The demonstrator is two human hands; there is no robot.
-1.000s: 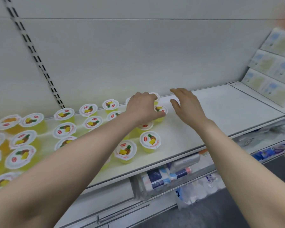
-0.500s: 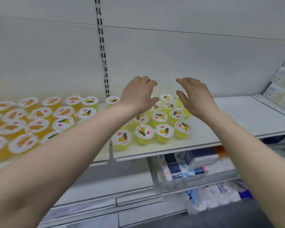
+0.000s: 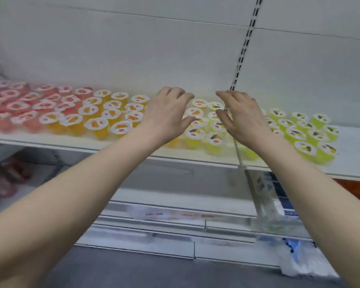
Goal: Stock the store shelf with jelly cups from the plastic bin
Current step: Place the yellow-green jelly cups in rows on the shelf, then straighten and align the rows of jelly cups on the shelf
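Jelly cups [image 3: 215, 140] blurred, some behind left hand [image 3: 166, 115]

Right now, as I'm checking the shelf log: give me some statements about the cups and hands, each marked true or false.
1. The red cups sit at the left end of the shelf. True.
2. The orange cups stand between the red cups and the yellow cups. True.
3. The cups lie lid down. False: their lids face up.
4. A bin stands on the shelf. False: no bin is in view.
5. The left hand and the right hand are below the shelf. False: both reach over the cups on it.
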